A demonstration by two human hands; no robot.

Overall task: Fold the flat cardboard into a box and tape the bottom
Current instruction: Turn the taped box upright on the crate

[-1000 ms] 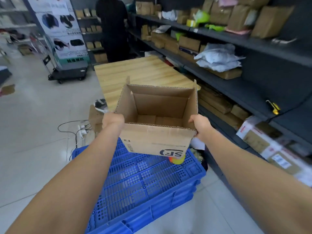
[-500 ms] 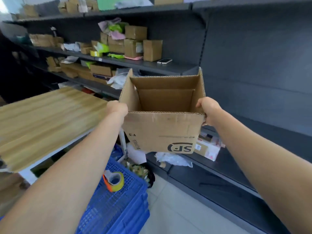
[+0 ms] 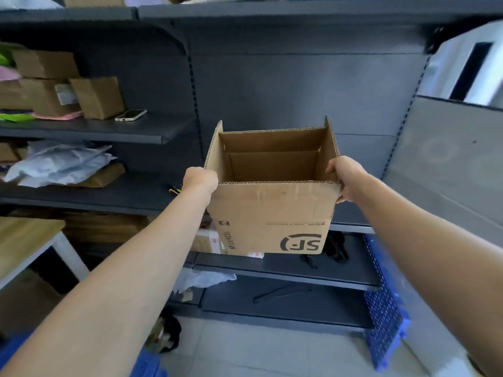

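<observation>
Nearest to you, your two bare forearms reach forward from the lower corners. Under them is the light tiled floor (image 3: 258, 349), with a corner of a blue plastic crate (image 3: 147, 365) at the bottom left. A blue perforated plastic panel (image 3: 383, 308) stands on its edge at the right.

Your left grip (image 3: 200, 180) is clamped on the near left corner of the brown corrugated cardboard box (image 3: 272, 213), at its upper edge. Your right grip (image 3: 345, 178) is clamped on the near right corner, with the fingers curled round the edge. The box is in the air between both grips, in front of the shelves and touching nothing else. Its opening faces up, and the left and right flaps stand upright. The black "SF" logo on the near wall is upside down. The bottom of the box is hidden from this view.

At the left, beside your left forearm, is a light wooden tabletop (image 3: 24, 240) on a white leg.

Behind the box stands the dark grey metal shelving (image 3: 272, 265). On its left shelves lie crumpled white plastic bags (image 3: 60, 164). Above them are small brown cardboard parcels (image 3: 96, 96), with a light-coloured smartphone (image 3: 130, 115) just beside them.
</observation>
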